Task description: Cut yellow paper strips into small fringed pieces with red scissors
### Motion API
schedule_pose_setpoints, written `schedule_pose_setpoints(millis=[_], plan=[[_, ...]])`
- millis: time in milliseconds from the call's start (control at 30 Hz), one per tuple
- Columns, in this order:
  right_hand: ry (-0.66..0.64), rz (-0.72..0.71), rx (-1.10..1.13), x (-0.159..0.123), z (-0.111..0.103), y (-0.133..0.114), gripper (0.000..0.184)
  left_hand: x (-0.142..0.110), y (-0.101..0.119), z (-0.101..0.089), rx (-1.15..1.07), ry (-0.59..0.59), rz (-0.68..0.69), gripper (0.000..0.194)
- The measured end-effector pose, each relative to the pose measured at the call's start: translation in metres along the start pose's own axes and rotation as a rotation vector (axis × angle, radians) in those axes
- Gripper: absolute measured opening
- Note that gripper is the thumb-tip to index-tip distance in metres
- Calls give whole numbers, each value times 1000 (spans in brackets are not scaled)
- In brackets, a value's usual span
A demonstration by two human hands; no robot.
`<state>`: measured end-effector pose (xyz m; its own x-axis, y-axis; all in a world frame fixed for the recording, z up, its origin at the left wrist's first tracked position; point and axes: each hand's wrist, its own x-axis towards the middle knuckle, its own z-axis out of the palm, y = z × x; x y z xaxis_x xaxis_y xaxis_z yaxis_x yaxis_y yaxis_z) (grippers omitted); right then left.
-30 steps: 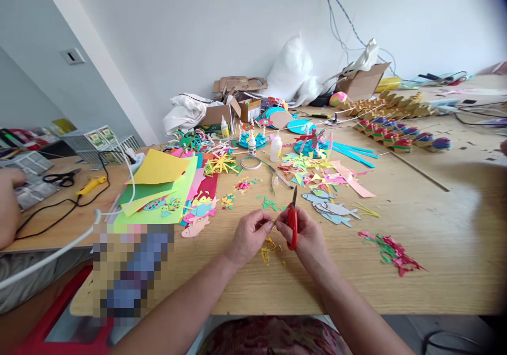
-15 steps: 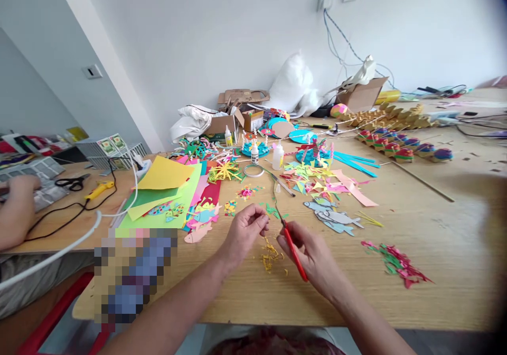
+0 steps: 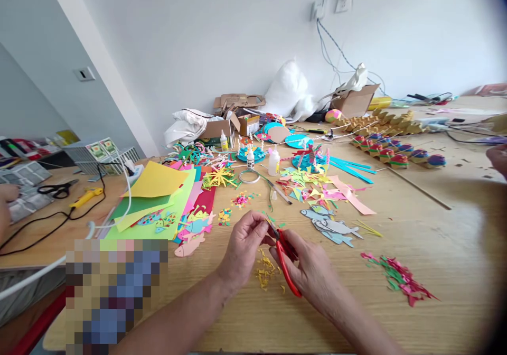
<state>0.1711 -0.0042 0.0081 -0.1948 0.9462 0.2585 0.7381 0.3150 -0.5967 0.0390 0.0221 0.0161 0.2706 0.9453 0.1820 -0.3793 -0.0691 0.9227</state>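
Observation:
My right hand (image 3: 311,268) grips small red-handled scissors (image 3: 285,262), blades pointing up-left toward my left hand. My left hand (image 3: 243,246) is pinched on a tiny scrap of paper that is too small to make out, held right at the scissor tips. Below both hands lies a little heap of yellow paper snippets (image 3: 264,271) on the wooden table (image 3: 435,270). Grey paper fish cut-outs (image 3: 332,225) lie just right of my hands.
Stacked coloured paper sheets (image 3: 158,194) and fish cut-outs lie at left, glue bottles (image 3: 273,160) and craft pieces behind. Red and green scraps (image 3: 396,276) lie at right. Another person's hand (image 3: 5,207) rests at far left near black scissors (image 3: 55,189) and a yellow tool (image 3: 85,196).
The scissors tilted from upright to lying slanted in my right hand, then came back against my left hand's pinch. Both hands shifted slightly nearer to me. The view tilted a little.

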Motion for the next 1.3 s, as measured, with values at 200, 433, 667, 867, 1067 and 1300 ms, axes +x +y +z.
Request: schedule_pose_setpoints(millis=[200, 433, 667, 867, 1067, 1300], plan=[[24, -4, -30, 2, -3, -2, 22, 1, -3, 0, -30, -10, -44, 9], [14, -20, -32, 0, -1, 3, 25, 0, 2, -2, -19, -20, -66, 11], [9, -58, -22, -4, 0, 8, 24, 0, 7, -7, 6, -82, -122, 10], [-11, -104, -38, -7, -5, 9, 23, 1, 8, -13, 58, -131, -149, 12], [-34, -121, -89, -7, -10, 7, 24, 3, 14, -17, 119, -157, -175, 14], [-78, -115, -142, -7, -15, 6, 26, 4, 19, -20, 139, -161, -192, 14]])
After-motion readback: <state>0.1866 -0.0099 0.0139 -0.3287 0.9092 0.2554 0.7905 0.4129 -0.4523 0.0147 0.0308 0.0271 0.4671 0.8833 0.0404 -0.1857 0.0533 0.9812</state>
